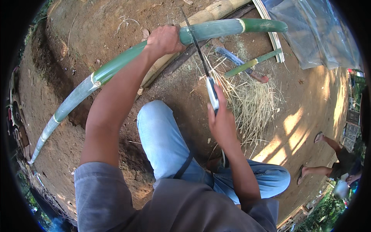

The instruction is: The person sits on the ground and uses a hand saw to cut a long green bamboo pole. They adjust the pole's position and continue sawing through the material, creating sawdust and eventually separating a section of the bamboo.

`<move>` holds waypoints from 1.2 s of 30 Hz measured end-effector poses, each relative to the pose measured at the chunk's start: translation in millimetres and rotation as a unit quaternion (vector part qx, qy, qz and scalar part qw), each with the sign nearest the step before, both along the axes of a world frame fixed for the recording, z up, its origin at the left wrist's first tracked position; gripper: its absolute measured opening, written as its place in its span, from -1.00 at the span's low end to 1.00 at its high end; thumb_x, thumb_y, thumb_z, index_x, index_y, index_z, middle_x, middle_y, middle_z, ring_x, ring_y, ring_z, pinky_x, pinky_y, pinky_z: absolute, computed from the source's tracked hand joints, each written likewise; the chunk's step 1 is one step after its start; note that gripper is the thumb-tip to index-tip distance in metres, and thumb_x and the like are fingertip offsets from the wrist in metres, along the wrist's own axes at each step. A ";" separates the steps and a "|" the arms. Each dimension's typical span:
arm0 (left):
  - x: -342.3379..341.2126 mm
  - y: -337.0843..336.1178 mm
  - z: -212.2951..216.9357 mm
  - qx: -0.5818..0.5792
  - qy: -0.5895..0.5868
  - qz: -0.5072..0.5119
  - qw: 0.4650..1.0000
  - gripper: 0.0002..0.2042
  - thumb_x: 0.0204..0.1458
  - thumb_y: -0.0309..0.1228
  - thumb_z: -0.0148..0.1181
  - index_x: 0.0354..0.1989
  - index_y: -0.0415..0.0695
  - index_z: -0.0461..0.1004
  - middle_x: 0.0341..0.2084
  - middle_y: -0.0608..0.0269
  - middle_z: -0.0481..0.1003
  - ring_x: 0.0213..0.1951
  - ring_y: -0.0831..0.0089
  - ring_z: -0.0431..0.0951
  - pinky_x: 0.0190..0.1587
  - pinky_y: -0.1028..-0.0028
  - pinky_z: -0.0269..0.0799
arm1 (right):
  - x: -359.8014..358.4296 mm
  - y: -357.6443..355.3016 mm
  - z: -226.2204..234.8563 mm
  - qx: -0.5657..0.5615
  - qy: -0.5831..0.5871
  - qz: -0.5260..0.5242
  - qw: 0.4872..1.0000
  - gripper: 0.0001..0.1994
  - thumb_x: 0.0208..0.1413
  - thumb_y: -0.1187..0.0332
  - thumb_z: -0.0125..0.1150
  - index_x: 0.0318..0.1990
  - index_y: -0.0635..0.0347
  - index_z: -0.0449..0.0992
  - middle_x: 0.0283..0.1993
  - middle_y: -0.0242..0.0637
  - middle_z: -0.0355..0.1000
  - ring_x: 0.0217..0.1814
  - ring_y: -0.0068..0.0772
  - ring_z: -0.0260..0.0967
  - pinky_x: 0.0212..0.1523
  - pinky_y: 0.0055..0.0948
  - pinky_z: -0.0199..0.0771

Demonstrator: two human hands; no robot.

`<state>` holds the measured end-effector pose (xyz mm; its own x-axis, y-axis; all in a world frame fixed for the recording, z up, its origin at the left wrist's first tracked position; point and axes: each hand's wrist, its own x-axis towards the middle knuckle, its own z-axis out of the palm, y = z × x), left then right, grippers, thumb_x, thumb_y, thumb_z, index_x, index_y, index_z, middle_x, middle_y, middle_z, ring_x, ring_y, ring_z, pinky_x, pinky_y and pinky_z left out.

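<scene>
A long green bamboo pole [123, 60] runs from the far left ground up across the front to the right, resting over a dry yellowish bamboo log [220, 9]. My left hand [166, 40] is wrapped round the pole from above. In my right hand [222, 120] is a hand saw [200, 54], gripped by its white and dark handle. The blade lies across the pole just right of my left hand and its tip points away from me. Whether the teeth have cut into the bamboo, I cannot tell.
Thin bamboo shavings [251, 104] are heaped to the right. Near them lie a short green bamboo piece [251, 63] and a long knife-like tool [241, 63]. Pale split strips [272, 38] and a clear plastic sheet [309, 31] are at the far right. Another person's legs [320, 170] show at right.
</scene>
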<state>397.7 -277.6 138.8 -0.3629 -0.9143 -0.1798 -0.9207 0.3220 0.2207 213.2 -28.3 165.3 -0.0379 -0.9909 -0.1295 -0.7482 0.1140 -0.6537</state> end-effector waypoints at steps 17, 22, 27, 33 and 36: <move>-15.2 -10.8 0.5 -0.007 0.001 0.002 1.000 -0.42 -0.20 0.04 0.42 -0.11 -0.19 0.67 -0.13 -0.10 0.65 -0.05 0.00 0.67 0.03 0.11 0.61 | 12.9 -56.3 -12.7 -0.041 -0.008 -0.016 0.999 -0.32 0.34 0.36 0.10 0.52 -0.12 -0.07 -0.03 0.23 0.55 -0.28 0.30 0.58 -0.31 0.08 0.56; -4.0 -11.6 -5.2 -0.005 -0.011 -0.020 1.000 -0.36 -0.18 0.06 0.42 -0.03 -0.21 0.59 -0.16 -0.11 0.63 -0.07 0.01 0.65 0.04 0.14 0.58 | 11.1 -31.2 -8.7 -0.009 -0.028 -0.013 0.999 -0.32 0.33 0.36 0.11 0.51 -0.14 -0.05 0.05 0.19 0.54 -0.26 0.28 0.59 -0.30 0.05 0.60; -1.4 -10.1 -1.0 0.021 0.019 -0.005 1.000 -0.33 -0.20 0.05 0.43 0.01 -0.24 0.59 -0.12 -0.14 0.60 -0.03 0.01 0.63 0.06 0.13 0.58 | 11.7 11.1 -28.2 -0.055 -0.051 -0.030 0.997 -0.32 0.34 0.38 0.09 0.51 -0.17 -0.08 -0.08 0.21 0.57 -0.27 0.30 0.58 -0.31 0.06 0.58; -10.5 -3.4 6.6 -0.018 0.001 -0.006 1.000 -0.36 -0.17 -0.01 0.44 -0.02 -0.31 0.58 -0.03 -0.22 0.54 0.01 -0.10 0.61 0.06 0.12 0.59 | 27.2 -115.0 -23.0 -0.038 -0.014 -0.013 0.999 -0.31 0.36 0.33 0.06 0.52 -0.24 -0.16 -0.33 0.24 0.54 -0.27 0.42 0.52 -0.28 0.21 0.46; -9.3 6.8 -12.0 -0.127 -0.009 -0.011 0.992 -0.40 -0.14 -0.07 0.43 0.00 -0.29 0.55 -0.04 -0.24 0.52 0.00 -0.12 0.61 0.03 0.12 0.60 | 22.5 -118.8 -26.0 -0.047 -0.024 -0.001 0.999 -0.30 0.36 0.32 0.06 0.52 -0.27 -0.17 -0.26 0.29 0.54 -0.21 0.45 0.52 -0.23 0.24 0.45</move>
<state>388.4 -270.8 126.8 -0.3816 -0.9230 0.0493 -0.9160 0.3848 0.1138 235.7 -147.1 139.3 -0.0351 -0.9986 -0.0385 -0.7152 0.0520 -0.6970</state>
